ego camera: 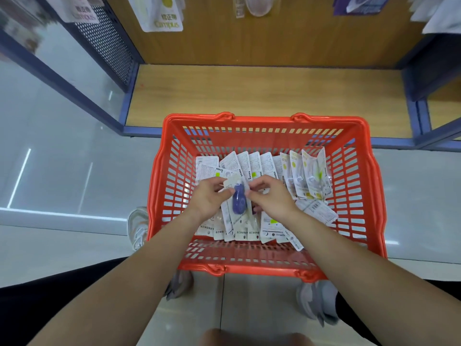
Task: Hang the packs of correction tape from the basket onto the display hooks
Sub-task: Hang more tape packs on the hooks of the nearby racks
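A red plastic basket [354,186] stands on the floor below me, holding several white packs of correction tape [257,168]. Both my hands are inside it. My left hand [208,197] pinches the left edge of a pack with a purple tape dispenser [238,201]. My right hand [270,194] pinches the same pack on its right edge with curled fingers. The pack is lifted a little above the pile. More packs hang at the top of the view from the display, among them a yellow-marked one [163,13]; the hooks themselves are out of view.
A wooden shelf [262,96] with a dark blue frame [129,101] lies just beyond the basket. A perforated metal side panel [104,41] rises at the left. My grey shoes [315,303] stand on the tiled floor by the basket's near rim.
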The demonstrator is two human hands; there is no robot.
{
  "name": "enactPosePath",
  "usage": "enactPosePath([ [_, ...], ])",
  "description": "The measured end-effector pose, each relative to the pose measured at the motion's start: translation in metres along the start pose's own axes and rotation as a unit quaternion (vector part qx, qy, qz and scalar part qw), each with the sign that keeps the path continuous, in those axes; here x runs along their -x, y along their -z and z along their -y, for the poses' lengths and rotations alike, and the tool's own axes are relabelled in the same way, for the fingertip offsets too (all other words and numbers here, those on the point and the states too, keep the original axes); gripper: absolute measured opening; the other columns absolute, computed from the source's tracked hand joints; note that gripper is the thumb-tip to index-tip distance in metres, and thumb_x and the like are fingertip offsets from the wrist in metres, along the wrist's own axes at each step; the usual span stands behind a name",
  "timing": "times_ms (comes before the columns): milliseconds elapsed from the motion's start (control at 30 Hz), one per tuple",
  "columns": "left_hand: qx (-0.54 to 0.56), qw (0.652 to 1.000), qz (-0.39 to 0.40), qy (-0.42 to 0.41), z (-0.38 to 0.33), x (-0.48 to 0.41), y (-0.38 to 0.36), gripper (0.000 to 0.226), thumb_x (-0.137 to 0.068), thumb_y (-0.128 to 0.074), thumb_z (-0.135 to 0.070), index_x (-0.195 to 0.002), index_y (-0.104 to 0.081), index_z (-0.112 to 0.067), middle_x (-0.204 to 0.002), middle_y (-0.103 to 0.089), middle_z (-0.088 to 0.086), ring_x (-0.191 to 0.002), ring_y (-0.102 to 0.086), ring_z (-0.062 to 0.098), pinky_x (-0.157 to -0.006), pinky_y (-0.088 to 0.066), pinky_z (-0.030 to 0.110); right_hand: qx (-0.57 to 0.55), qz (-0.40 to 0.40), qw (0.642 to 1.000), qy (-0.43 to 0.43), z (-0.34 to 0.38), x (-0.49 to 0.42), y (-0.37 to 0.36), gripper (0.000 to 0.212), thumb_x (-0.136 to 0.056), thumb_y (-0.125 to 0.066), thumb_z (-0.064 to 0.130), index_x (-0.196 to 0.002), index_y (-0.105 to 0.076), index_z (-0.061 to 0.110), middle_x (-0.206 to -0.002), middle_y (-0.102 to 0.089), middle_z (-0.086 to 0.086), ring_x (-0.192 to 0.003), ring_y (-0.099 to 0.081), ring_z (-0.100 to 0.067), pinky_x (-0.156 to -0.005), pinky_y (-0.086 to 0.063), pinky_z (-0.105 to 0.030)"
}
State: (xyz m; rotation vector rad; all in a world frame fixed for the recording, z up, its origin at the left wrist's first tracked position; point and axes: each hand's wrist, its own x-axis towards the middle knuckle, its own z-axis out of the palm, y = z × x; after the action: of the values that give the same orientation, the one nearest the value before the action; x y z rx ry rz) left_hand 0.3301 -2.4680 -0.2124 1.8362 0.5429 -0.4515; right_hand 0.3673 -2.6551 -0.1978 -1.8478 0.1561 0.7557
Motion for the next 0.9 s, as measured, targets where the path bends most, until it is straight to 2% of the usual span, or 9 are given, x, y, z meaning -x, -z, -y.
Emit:
enactPosePath([
  [67, 0.004, 1.0, 0.004, 0.016, 0.004, 0.0, -0.006, 0.034, -0.092, -0.076, -0.03, -0.12, -0.07, -0.011, -0.114, -0.071, -0.001, -0.108, -0.065, 0.013, -0.095, -0.051, 0.034, 0.008, 0.017, 1.0, -0.001, -0.003, -0.003, -0.002, 0.017, -0.091, -0.075, 0.013, -0.105, -0.067, 0.016, -0.102, -0.062, 0.002, -0.087, -0.067, -0.019, -0.078, -0.063, -0.045],
  [167, 0.037, 0.999, 0.011, 0.014, 0.01, -0.002, -0.005, 0.014, -0.096, -0.071, -0.019, -0.109, -0.074, -0.015, -0.108, -0.076, 0.0, -0.102, -0.07, 0.014, -0.092, -0.054, 0.033, 0.017, 0.034, 0.999, -0.021, -0.011, -0.014, 0.0, 0.032, -0.09, -0.076, 0.008, -0.118, -0.062, 0.014, -0.102, -0.063, 0.001, -0.086, -0.067, -0.022, -0.087, -0.06, -0.045],
  [233, 0.061, 0.998, 0.02, 0.019, 0.01, -0.002, 0.0, 0.012, -0.097, -0.07, -0.017, -0.107, -0.076, -0.017, -0.104, -0.078, -0.001, -0.099, -0.073, 0.016, -0.087, -0.059, 0.032, 0.044, 0.057, 0.997, -0.034, -0.014, -0.021, 0.002, 0.045, -0.086, -0.082, 0.017, -0.125, -0.058, 0.016, -0.103, -0.064, -0.003, -0.086, -0.066, -0.019, -0.085, -0.057, -0.038],
  [300, 0.075, 0.996, 0.037, 0.029, 0.007, -0.001, 0.004, 0.012, -0.098, -0.068, -0.018, -0.107, -0.076, -0.02, -0.102, -0.079, -0.006, -0.096, -0.074, 0.01, -0.081, -0.058, 0.024, 0.097, 0.079, 0.992, -0.032, -0.017, -0.027, 0.0, 0.059, -0.082, -0.086, 0.031, -0.131, -0.055, 0.019, -0.105, -0.062, -0.003, -0.092, -0.063, -0.019, -0.082, -0.051, -0.034],
  [433, 0.081, 0.993, 0.069, 0.049, 0.0, 0.001, 0.009, 0.015, -0.101, -0.064, -0.017, -0.1, -0.072, -0.03, -0.086, -0.076, -0.025, -0.085, -0.07, -0.01, -0.072, -0.05, 0.006, 0.142, 0.056, 0.988, -0.007, -0.022, -0.031, -0.013, 0.054, -0.08, -0.085, 0.042, -0.119, -0.054, 0.022, -0.097, -0.057, 0.002, -0.086, -0.058, -0.015, -0.068, -0.042, -0.025],
  [600, 0.094, 0.992, 0.064, 0.045, 0.004, 0.0, 0.014, 0.022, -0.104, -0.057, -0.017, -0.115, -0.075, -0.009, -0.104, -0.079, -0.001, -0.092, -0.075, 0.007, -0.074, -0.055, 0.016, 0.145, 0.035, 0.989, -0.015, -0.024, -0.031, -0.02, 0.061, -0.072, -0.086, 0.055, -0.111, -0.049, 0.025, -0.107, -0.056, 0.005, -0.087, -0.057, -0.007, -0.067, -0.041, -0.027],
  [767, 0.136, 0.987, 0.07, 0.047, -0.003, -0.002, 0.014, 0.022, -0.103, -0.059, -0.023, -0.115, -0.075, -0.013, -0.112, -0.078, 0.002, -0.109, -0.072, 0.019, -0.097, -0.055, 0.035, 0.058, 0.041, 0.997, -0.027, -0.01, -0.027, -0.014, 0.053, -0.08, -0.086, 0.039, -0.116, -0.049, 0.025, -0.099, -0.058, 0.018, -0.084, -0.058, 0.005, -0.061, -0.042, -0.012],
  [833, 0.183, 0.977, 0.083, 0.064, -0.007, -0.004, 0.013, 0.023, -0.101, -0.062, -0.017, -0.122, -0.071, -0.014, -0.116, -0.077, 0.006, -0.112, -0.071, 0.024, -0.101, -0.053, 0.041, 0.012, 0.031, 0.999, -0.03, -0.007, -0.028, -0.01, 0.046, -0.082, -0.085, 0.034, -0.115, -0.055, 0.02, -0.096, -0.063, 0.015, -0.08, -0.061, 0.005, -0.058, -0.042, -0.007],
  [900, 0.225, 0.967, 0.085, 0.078, -0.012, -0.006, 0.012, 0.037, -0.097, -0.064, -0.002, -0.134, -0.063, -0.01, -0.111, -0.075, 0.016, -0.107, -0.071, 0.032, -0.101, -0.054, 0.045, -0.013, 0.012, 0.999, -0.032, -0.001, -0.027, -0.004, 0.047, -0.082, -0.084, 0.037, -0.114, -0.057, 0.016, -0.096, -0.065, 0.01, -0.082, -0.065, -0.004, -0.06, -0.045, -0.01],
])
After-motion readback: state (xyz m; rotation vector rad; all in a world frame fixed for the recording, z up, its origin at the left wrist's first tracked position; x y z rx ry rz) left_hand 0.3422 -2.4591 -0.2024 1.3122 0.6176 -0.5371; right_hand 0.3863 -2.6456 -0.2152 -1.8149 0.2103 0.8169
